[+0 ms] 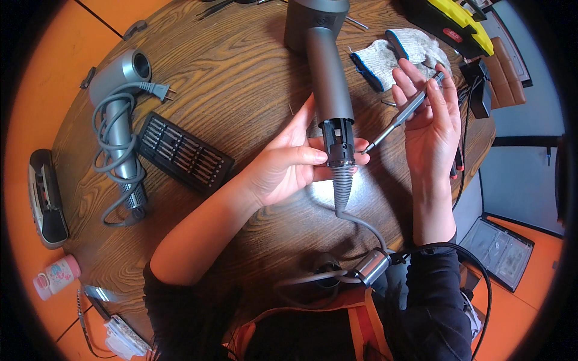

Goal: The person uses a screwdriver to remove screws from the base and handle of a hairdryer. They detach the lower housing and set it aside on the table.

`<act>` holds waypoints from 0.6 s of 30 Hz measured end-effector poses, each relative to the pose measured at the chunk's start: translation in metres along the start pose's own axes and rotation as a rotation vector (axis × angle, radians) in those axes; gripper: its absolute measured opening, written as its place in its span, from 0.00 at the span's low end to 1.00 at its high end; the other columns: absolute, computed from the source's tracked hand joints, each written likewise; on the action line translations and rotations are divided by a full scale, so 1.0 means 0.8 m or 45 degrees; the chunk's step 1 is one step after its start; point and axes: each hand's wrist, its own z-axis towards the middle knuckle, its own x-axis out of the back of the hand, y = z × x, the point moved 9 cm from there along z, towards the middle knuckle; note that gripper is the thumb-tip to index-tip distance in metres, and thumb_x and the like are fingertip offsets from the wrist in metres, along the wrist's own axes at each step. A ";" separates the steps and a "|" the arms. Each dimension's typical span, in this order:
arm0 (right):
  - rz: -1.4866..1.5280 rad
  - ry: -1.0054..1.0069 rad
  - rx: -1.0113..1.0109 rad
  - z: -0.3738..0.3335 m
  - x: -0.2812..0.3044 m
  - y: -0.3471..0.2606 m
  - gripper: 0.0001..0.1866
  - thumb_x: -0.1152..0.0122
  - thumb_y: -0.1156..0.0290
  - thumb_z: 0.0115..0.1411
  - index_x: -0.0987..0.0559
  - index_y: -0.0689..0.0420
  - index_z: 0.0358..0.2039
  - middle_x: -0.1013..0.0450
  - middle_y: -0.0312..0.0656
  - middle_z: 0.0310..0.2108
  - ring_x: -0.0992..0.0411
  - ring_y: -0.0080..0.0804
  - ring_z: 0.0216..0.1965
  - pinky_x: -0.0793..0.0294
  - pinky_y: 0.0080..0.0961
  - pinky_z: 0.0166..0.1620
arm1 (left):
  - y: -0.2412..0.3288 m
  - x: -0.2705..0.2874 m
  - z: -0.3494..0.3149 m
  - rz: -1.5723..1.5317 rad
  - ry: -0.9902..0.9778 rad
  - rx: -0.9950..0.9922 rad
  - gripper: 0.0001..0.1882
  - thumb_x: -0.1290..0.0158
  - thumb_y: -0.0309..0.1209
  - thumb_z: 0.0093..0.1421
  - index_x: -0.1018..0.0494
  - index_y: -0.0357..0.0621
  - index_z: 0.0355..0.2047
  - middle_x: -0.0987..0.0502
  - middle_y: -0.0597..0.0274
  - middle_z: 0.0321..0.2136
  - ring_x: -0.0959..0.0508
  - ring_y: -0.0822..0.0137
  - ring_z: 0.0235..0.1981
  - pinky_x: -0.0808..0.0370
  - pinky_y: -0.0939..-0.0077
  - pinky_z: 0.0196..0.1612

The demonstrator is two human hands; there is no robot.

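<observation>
A dark grey hair dryer stands out in front of me, its head at the far side and its handle pointing toward me. The handle's lower end is uncovered, showing a black inner part. My left hand is closed around that inner part, just above the ribbed cord sleeve. In my right hand is a slim grey screwdriver, its tip angled down beside the inner part; whether it touches is unclear. A shiny metal cylinder sits on the cord near my lap.
On the wooden table's left lie a silver hair dryer wrapped in its cord and a black case of screwdriver bits. White knit gloves and a yellow-black case are far right. A pink bottle lies beyond the left edge.
</observation>
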 end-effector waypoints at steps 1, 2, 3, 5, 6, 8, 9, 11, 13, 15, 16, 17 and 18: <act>0.029 -0.003 -0.013 0.000 0.000 0.002 0.17 0.57 0.74 0.61 0.46 0.59 0.50 0.35 0.62 0.43 0.30 0.47 0.43 0.26 0.35 0.44 | 0.001 0.000 0.000 -0.012 -0.008 -0.004 0.46 0.58 0.20 0.48 0.72 0.62 0.60 0.36 0.39 0.47 0.31 0.49 0.48 0.32 0.56 0.49; 0.000 0.003 -0.009 0.000 0.000 0.002 0.18 0.57 0.73 0.61 0.46 0.59 0.49 0.34 0.62 0.43 0.30 0.47 0.43 0.26 0.34 0.43 | 0.001 0.000 0.000 -0.019 -0.003 -0.002 0.46 0.59 0.20 0.48 0.72 0.62 0.60 0.36 0.39 0.47 0.30 0.49 0.48 0.32 0.56 0.49; -0.003 0.009 -0.012 0.000 0.001 0.002 0.18 0.57 0.73 0.61 0.46 0.59 0.49 0.34 0.62 0.43 0.30 0.47 0.42 0.26 0.34 0.43 | 0.001 0.001 0.001 -0.026 0.001 -0.001 0.46 0.59 0.20 0.48 0.72 0.62 0.60 0.36 0.39 0.47 0.30 0.49 0.47 0.32 0.56 0.49; -0.008 0.017 -0.017 -0.001 0.001 0.003 0.18 0.57 0.73 0.61 0.46 0.60 0.50 0.34 0.62 0.43 0.29 0.47 0.42 0.26 0.34 0.43 | 0.001 0.002 0.001 -0.035 0.008 -0.014 0.46 0.59 0.20 0.48 0.72 0.61 0.60 0.36 0.39 0.48 0.30 0.49 0.47 0.31 0.55 0.49; -0.010 0.019 -0.020 -0.001 0.002 0.003 0.18 0.57 0.73 0.61 0.46 0.60 0.50 0.34 0.62 0.43 0.29 0.47 0.42 0.26 0.34 0.43 | 0.001 0.003 0.002 -0.033 0.014 -0.021 0.46 0.59 0.20 0.48 0.72 0.61 0.60 0.36 0.39 0.48 0.29 0.49 0.46 0.31 0.55 0.48; -0.012 0.017 -0.027 -0.001 0.002 0.004 0.18 0.57 0.73 0.61 0.46 0.60 0.50 0.34 0.61 0.43 0.29 0.47 0.42 0.26 0.34 0.43 | 0.000 0.005 0.002 -0.015 0.023 -0.031 0.45 0.60 0.19 0.49 0.72 0.60 0.60 0.36 0.39 0.47 0.29 0.50 0.46 0.30 0.55 0.47; -0.012 0.014 -0.031 -0.001 0.002 0.004 0.18 0.57 0.73 0.61 0.46 0.60 0.50 0.34 0.61 0.43 0.29 0.47 0.42 0.26 0.34 0.43 | 0.000 0.006 0.002 0.004 0.028 -0.038 0.45 0.60 0.19 0.49 0.72 0.59 0.61 0.35 0.40 0.47 0.28 0.50 0.45 0.30 0.56 0.47; -0.010 0.009 -0.034 -0.001 0.001 0.004 0.18 0.57 0.73 0.61 0.46 0.60 0.50 0.34 0.61 0.43 0.29 0.47 0.42 0.25 0.34 0.43 | -0.001 0.008 0.003 0.017 0.042 -0.031 0.44 0.61 0.18 0.49 0.71 0.58 0.61 0.35 0.41 0.46 0.28 0.50 0.44 0.28 0.57 0.45; 0.032 -0.004 -0.039 -0.001 -0.001 0.005 0.18 0.57 0.73 0.61 0.46 0.60 0.50 0.35 0.61 0.44 0.29 0.47 0.42 0.25 0.34 0.43 | -0.003 0.011 0.003 0.065 0.061 -0.023 0.44 0.61 0.17 0.49 0.71 0.58 0.61 0.34 0.42 0.45 0.27 0.51 0.44 0.27 0.59 0.44; -0.014 0.001 -0.018 -0.002 -0.002 0.003 0.18 0.57 0.73 0.61 0.46 0.59 0.50 0.35 0.61 0.44 0.29 0.47 0.42 0.25 0.34 0.42 | -0.005 0.015 0.004 0.141 0.088 -0.011 0.44 0.60 0.17 0.50 0.70 0.58 0.61 0.33 0.43 0.44 0.27 0.52 0.43 0.27 0.60 0.43; 0.007 -0.001 -0.010 -0.002 -0.003 0.001 0.18 0.58 0.73 0.61 0.46 0.59 0.50 0.35 0.61 0.44 0.29 0.47 0.42 0.25 0.34 0.42 | -0.005 0.014 0.004 0.134 0.082 -0.014 0.44 0.60 0.17 0.50 0.70 0.58 0.61 0.32 0.44 0.44 0.27 0.52 0.43 0.27 0.60 0.42; -0.032 -0.009 0.008 -0.002 -0.004 -0.001 0.18 0.58 0.73 0.61 0.46 0.59 0.50 0.35 0.61 0.43 0.29 0.46 0.41 0.25 0.34 0.42 | -0.005 0.014 0.004 0.127 0.076 -0.016 0.44 0.59 0.17 0.51 0.70 0.58 0.61 0.32 0.44 0.44 0.27 0.52 0.43 0.27 0.61 0.42; -0.046 -0.016 0.026 -0.003 -0.005 -0.003 0.18 0.58 0.73 0.61 0.46 0.59 0.50 0.35 0.61 0.43 0.29 0.46 0.41 0.25 0.34 0.42 | -0.005 0.013 0.004 0.121 0.070 -0.019 0.44 0.58 0.17 0.51 0.70 0.57 0.61 0.32 0.44 0.44 0.26 0.52 0.43 0.27 0.61 0.42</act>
